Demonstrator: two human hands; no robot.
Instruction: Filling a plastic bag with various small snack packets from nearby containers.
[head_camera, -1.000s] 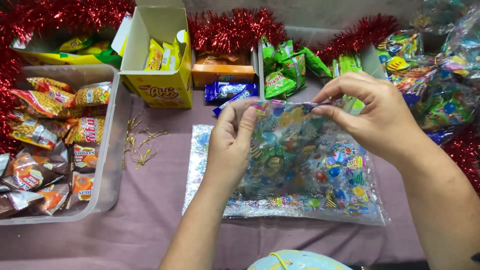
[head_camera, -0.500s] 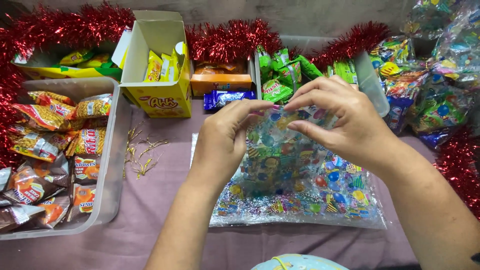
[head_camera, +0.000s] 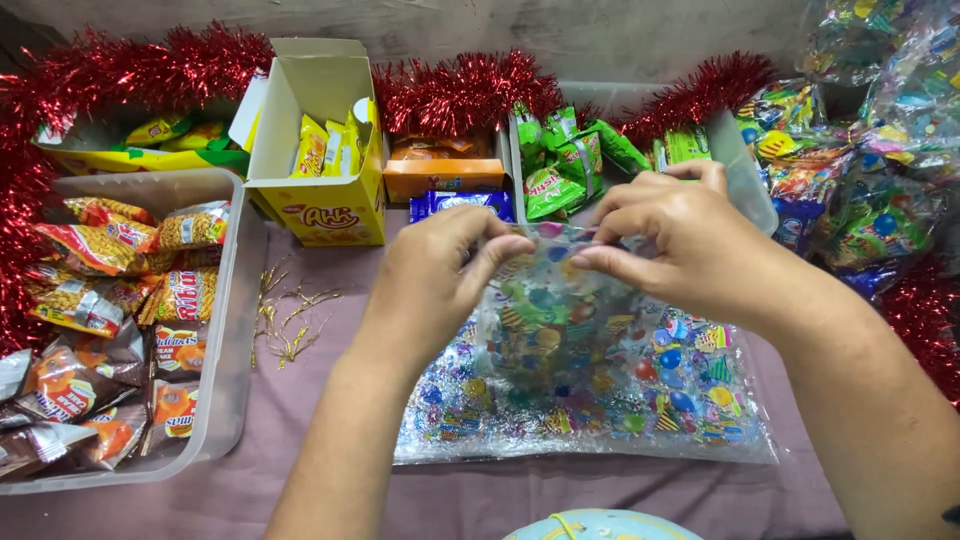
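**Both hands pinching top edge of printed party bag**

Left hand (head_camera: 430, 290) and right hand (head_camera: 690, 250) meet at centre of view, above the table (head_camera: 330, 470). Both hold one clear plastic bag (head_camera: 545, 320) printed with coloured balloons and dots.

Left fingers (head_camera: 490, 250): thumb and forefinger pressed together on the bag's upper edge, left of centre. Right fingers (head_camera: 600, 258): same pinch, just beside the left pinch, remaining fingers arched over the top. The bag's mouth sits between the two pinches; the body hangs below the fingertips, bulging, contents not readable through the print.

The bag's lower part rests on a flat stack of same-print bags (head_camera: 640, 410) lying on the mauve table cover, directly under the hands.

Surroundings:
- Clear plastic bin (head_camera: 225, 330) far left, filled with orange and red snack packets (head_camera: 95, 290).
- Loose gold twist ties (head_camera: 285, 315) on the table between the bin and left forearm.
- Open yellow carton (head_camera: 325, 190) behind left hand, yellow wrapped bars standing inside.
- Orange box (head_camera: 442, 172) and blue wrapped pack (head_camera: 462, 205) just behind the fingers.
- Second clear tub (head_camera: 735, 165) with green snack packets (head_camera: 565, 160) behind right hand.
- Filled party bags (head_camera: 860, 170) piled at right.
- Red tinsel garland (head_camera: 460, 90) along the back edge.
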